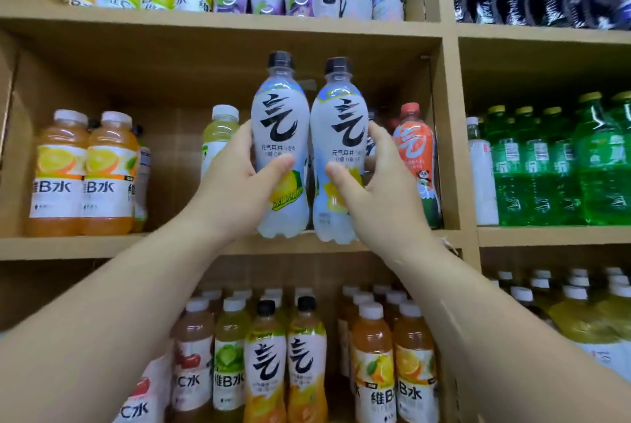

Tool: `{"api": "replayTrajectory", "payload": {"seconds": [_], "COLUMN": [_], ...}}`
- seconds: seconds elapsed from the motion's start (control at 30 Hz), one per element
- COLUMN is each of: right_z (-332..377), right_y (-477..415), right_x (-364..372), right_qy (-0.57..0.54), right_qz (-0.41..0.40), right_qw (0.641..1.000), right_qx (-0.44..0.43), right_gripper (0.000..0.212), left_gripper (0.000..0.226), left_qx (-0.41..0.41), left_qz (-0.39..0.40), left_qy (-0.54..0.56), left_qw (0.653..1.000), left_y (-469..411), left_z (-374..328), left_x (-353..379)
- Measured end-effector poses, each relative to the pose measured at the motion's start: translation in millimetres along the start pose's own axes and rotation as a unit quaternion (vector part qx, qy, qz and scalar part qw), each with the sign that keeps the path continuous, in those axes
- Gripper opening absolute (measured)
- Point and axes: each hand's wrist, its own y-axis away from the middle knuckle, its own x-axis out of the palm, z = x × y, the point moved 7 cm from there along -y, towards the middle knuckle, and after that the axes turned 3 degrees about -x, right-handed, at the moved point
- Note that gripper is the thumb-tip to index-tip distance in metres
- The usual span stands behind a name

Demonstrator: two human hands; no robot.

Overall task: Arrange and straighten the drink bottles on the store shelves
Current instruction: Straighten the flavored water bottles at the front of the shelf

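Centre of the frame: two white-label bottles with black caps, upright, side by side and nearly touching, bases at the front edge of the middle shelf [102, 247]; resting on it or held just above, hard to tell.

Left bottle [278, 136] clasped by the left grip [235, 183], thumb across the label front, fingers round the back. Right bottle [338, 142] clasped likewise by the right grip [372, 190], thumb over the lemon print.

Apparently full, so probably moderately heavy for a one-handed hold. Likely stiff while sealed and fizzy, with little give under a squeeze. Smooth printed sleeve, perhaps slippery. Mid-body hold sensible, well below the narrow shoulder; not by the cap alone. Not fragile, though better not dropped or shaken.

Behind, on the same shelf: pale green bottle [220, 136] left of centre, red-label bottle [415, 163] right of centre, orange bottles [82, 177] at far left. Open gap between, seemingly room enough for both, labels forward.
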Motion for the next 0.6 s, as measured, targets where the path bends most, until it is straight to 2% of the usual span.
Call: {"api": "replayTrajectory", "payload": {"seconds": [0.1,0.27,0.5,0.6], "right_z": [-15.6,-32.9,-41.1,-42.3], "right_y": [-13.9,-20.1,-19.3,-16.2], "right_x": [10.4,22.2,29.7,29.5], "right_qy": [0.019,0.042,0.064,0.06], "right_qz": [0.0,-0.011,-0.039,-0.024], "right_qw": [1.0,0.998,0.997,0.998], "right_qx": [0.022,0.041,0.022,0.018], "right_gripper": [0.069,0.071,0.064,0.062], "left_gripper": [0.031,0.027,0.044,0.059], "left_qx": [-0.042,-0.059,-0.02,-0.021], "left_qz": [0.002,-0.004,-0.028,-0.01], "left_qy": [-0.01,-0.019,-0.044,-0.039], "left_qw": [0.999,0.998,0.998,0.999], "left_y": [-17.9,-30.6,-27.0,-22.9], "left_z": [24.9,51.9,61.8,64.4], "left_x": [5.6,11.1,12.1,13.6]}}
